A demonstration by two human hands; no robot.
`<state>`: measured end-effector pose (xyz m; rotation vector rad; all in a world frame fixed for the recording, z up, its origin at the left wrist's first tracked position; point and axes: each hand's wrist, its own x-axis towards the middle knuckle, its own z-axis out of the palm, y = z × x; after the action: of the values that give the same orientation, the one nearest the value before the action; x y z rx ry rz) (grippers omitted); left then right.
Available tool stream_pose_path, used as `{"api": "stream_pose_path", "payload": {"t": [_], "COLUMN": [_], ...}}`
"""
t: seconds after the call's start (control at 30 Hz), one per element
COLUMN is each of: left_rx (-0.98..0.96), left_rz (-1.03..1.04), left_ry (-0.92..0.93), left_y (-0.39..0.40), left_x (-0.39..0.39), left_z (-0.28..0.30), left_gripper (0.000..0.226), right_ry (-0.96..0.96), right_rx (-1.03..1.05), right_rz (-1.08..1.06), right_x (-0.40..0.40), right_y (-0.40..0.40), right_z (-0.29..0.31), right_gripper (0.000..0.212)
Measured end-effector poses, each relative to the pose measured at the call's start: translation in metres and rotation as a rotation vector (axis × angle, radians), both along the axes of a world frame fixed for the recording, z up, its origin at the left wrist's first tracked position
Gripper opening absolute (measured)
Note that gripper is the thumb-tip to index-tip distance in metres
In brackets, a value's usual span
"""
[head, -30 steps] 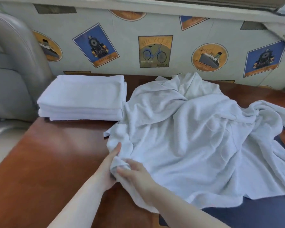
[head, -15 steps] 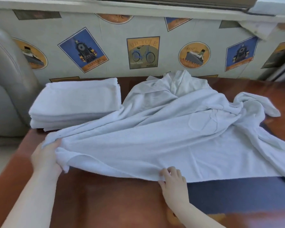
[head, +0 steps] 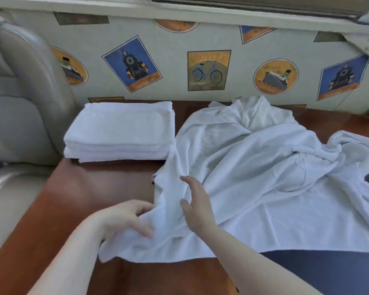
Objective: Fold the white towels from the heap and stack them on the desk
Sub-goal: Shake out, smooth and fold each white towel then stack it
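A heap of white towels [head: 264, 177] lies crumpled over the middle and right of the brown desk [head: 83, 199]. A stack of folded white towels [head: 119, 133] sits at the desk's back left. My left hand [head: 124, 218] grips a bunched corner of the top towel near the front edge, fingers curled into the cloth. My right hand [head: 197, 205] lies just right of it with straight fingers, resting flat on the same towel.
A grey leather seat [head: 24, 107] stands against the desk's left side. Behind the desk runs a wall [head: 170, 67] papered with train, bicycle and ship pictures. A dark blue mat [head: 328, 271] covers the desk's front right, partly under the towels.
The towel was stretched wide between both hands half a second ago. Both hands have come together at the front; the left still holds the corner, the right has let go and lies flat.
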<state>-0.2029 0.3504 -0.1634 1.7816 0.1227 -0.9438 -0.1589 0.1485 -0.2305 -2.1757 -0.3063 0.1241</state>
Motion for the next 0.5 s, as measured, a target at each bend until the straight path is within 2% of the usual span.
{"api": "stream_pose_path", "payload": {"t": [0.03,0.1,0.17,0.2,0.27,0.33,0.37,0.43,0.5], "left_rx": [-0.050,0.026,0.250,0.348,0.403,0.336,0.283,0.118,-0.090], "left_rz": [-0.112,-0.289,-0.466,-0.547,-0.608,-0.578,-0.532,-0.377,-0.059], "left_ry": [0.019,0.069,0.108,0.116,0.141,0.176,0.192,0.247,0.233], "left_y": [-0.015,-0.053,-0.090,-0.104,-0.119,-0.118,-0.113,-0.094,-0.079], "left_x": [-0.004,-0.006,-0.003,-0.001,0.003,0.008,0.009,0.011,0.009], "left_z": [-0.005,-0.019,-0.031,-0.034,-0.036,-0.032,-0.030,-0.028,-0.022], "left_gripper": [0.044,0.053,0.064,0.060,0.044,0.022,0.019,0.026,0.033], "right_ry": [0.125,0.248,0.281,0.266,0.199,0.193,0.260,0.388,0.433], "right_rx": [0.103,0.151,0.077,-0.005,-0.230,-0.405,-0.402,-0.322,-0.254], "right_rz": [-0.009,-0.049,0.003,0.038,0.089,0.076,0.029,-0.007,-0.035], "right_x": [0.010,0.033,0.055,0.067,0.085,0.103,0.112,0.135,0.157], "right_y": [0.012,0.027,0.033,0.034,0.033,0.032,0.032,0.030,0.031], "right_z": [0.004,0.008,0.006,0.003,-0.003,-0.015,-0.016,-0.019,-0.019], "right_gripper": [0.056,0.051,0.065,0.074,0.089,0.098,0.095,0.072,0.029]}}
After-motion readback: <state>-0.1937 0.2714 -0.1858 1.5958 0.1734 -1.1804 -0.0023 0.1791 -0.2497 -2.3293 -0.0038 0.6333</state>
